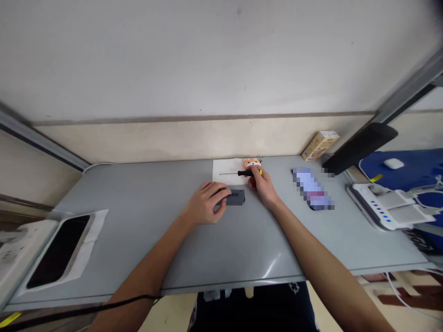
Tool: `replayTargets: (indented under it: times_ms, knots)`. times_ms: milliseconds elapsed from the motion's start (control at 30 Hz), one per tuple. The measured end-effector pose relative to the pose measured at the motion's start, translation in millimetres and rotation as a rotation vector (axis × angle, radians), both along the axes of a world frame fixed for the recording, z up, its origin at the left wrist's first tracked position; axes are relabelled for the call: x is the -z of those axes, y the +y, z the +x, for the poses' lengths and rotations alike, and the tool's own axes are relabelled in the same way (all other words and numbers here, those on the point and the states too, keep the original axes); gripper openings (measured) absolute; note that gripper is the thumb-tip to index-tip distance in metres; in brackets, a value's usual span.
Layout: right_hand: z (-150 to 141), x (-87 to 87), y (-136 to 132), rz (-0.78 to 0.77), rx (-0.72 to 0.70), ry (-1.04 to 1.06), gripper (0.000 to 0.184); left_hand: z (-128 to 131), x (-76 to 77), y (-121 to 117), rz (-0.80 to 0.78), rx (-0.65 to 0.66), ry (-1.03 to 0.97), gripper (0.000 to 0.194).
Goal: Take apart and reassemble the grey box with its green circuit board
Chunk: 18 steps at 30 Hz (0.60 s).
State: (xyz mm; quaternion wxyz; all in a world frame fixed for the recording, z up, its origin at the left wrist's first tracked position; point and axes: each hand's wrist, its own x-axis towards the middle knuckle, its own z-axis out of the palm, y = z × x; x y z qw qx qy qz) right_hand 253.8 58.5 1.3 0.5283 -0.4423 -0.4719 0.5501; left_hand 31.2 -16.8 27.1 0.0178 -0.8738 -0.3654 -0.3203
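Observation:
My left hand (pixel 206 204) rests on the grey table with its fingers closed around the left end of a small dark grey box (pixel 236 197) that has slots in its side. A slim screwdriver (pixel 245 173) with a black and yellow handle is gripped in my right hand (pixel 262 183). Its thin shaft points left, over a white sheet of paper (pixel 218 167). Just behind the right hand lies an orange and white item with a cartoon animal face (pixel 252 162), partly covered by the fingers.
To the right are a phone (pixel 313 190), a yellow carton (pixel 320 145), a black upright object (pixel 360 147) and a white power strip (pixel 375 210) with plugs. On the left, a dark-screened phone (pixel 59 249) lies by a white socket block (pixel 29 249). A wall (pixel 173 140) bounds the back.

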Motion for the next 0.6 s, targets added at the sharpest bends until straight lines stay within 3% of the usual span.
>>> replayTargets:
  times_ms: [300, 600]
  knots:
    - [17.1, -6.8, 4.8, -0.124, 0.004, 0.469, 0.023, -7.7, -4.9, 4.7, 0.037, -0.07, 0.001, 0.028]
    - [21.0, -7.7, 5.0, -0.138, 0.021, 0.583, 0.018, 2.8, -0.4, 3.3, 0.111, -0.091, 0.024, 0.022]
